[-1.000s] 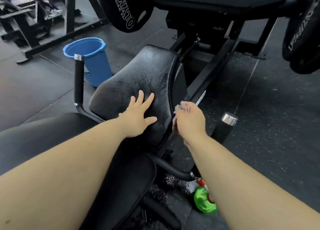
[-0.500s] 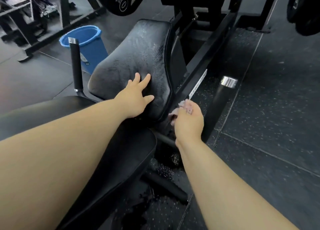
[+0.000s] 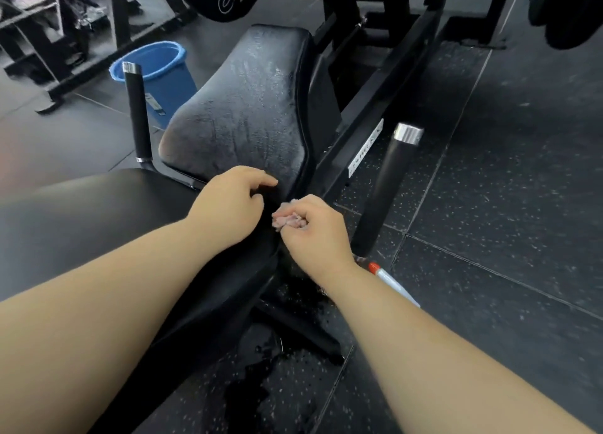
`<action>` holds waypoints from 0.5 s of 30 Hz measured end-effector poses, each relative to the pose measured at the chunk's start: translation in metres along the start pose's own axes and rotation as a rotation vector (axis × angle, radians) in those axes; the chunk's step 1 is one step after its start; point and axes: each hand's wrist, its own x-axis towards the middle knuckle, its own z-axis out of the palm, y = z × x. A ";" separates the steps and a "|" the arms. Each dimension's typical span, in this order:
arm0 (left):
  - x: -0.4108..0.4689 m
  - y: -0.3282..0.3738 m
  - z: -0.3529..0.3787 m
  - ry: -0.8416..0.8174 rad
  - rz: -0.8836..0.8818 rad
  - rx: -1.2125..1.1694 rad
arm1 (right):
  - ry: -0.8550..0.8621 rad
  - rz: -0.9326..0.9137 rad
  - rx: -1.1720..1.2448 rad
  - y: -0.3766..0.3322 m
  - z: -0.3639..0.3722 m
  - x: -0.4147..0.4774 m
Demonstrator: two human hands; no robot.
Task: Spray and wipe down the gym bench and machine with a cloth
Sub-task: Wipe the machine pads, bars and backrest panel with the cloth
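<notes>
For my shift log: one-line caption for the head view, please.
Right hand grips a crumpled cloth at the near edge of the wet seat pad; left hand rests beside it.

Your right hand (image 3: 313,234) grips a crumpled cloth (image 3: 288,221) (pinkish, it seems) by the wet seat pad (image 3: 248,113); your left hand (image 3: 228,208) rests alongside.

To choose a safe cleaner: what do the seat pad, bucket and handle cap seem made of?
Seat pad: likely vinyl or leather, black, creased, wet sheen. Bucket: plastic, smooth uniform blue. Handle cap: apparently metal, mirror-bright silver.
</notes>
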 end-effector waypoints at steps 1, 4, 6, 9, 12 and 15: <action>-0.005 0.012 0.001 -0.024 0.023 -0.011 | -0.058 0.126 0.122 0.001 -0.004 -0.005; -0.024 0.049 0.016 -0.271 0.074 -0.087 | -0.078 0.510 0.534 0.014 -0.022 -0.022; -0.039 0.068 0.028 -0.467 0.069 -0.201 | -0.110 0.660 0.863 0.025 -0.041 -0.033; -0.053 0.087 0.054 -0.635 0.195 -0.109 | -0.280 0.695 1.095 0.036 -0.078 -0.056; -0.062 0.089 0.074 -0.661 0.153 -0.162 | -0.360 0.710 1.122 0.040 -0.106 -0.081; -0.064 0.084 0.081 -0.525 0.175 -0.111 | 0.056 0.737 0.630 0.045 -0.129 -0.083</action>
